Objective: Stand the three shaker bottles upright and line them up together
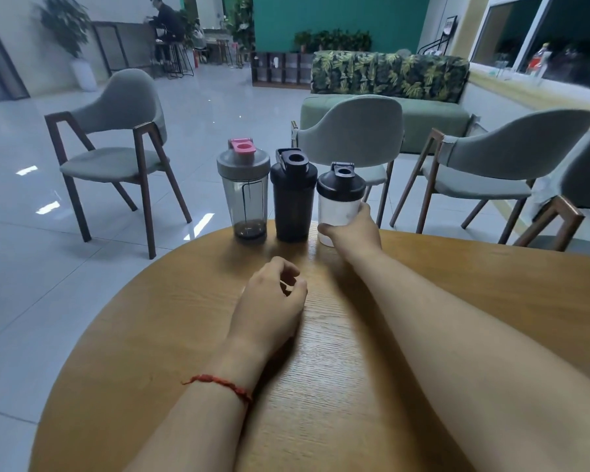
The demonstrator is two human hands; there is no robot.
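Note:
Three shaker bottles stand upright in a row at the far edge of the round wooden table (457, 301). On the left is a smoky clear bottle with a grey lid and pink cap (244, 192). The all-black bottle (293, 199) stands in the middle. At the right is the shorter clear bottle with a black lid (338, 202). My right hand (353, 229) is wrapped around the lower part of that short bottle. My left hand (269, 308) rests on the table nearer to me, fingers loosely curled and holding nothing.
Grey padded chairs with wooden legs ring the table: one at far left (116, 137), one right behind the bottles (351, 131), two at the right (504, 158). A green sofa (389, 80) and a seated person (166, 25) lie further back.

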